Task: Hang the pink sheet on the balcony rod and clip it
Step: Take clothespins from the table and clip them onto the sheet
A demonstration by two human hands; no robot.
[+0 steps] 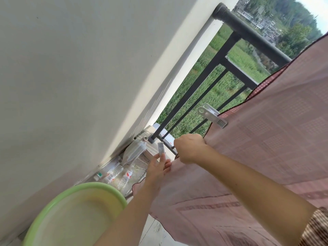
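Two clips are seen: one white clip (212,115) is already clamped on the edge of the pink sheet (266,139), which is draped over the dark balcony rod (248,34) and hangs down across the railing. A second clip (161,150) is pinched by one end between the thumb and fingers of the left hand (158,169), just beside the sheet's edge, apparently so that it can be brought onto the cloth. The sheet's edge is bunched in the clenched fingers of the right hand (190,148), probably to keep it taut and steady for clipping. A green basin (74,210) and plastic bottles (120,174) are seen on the floor below
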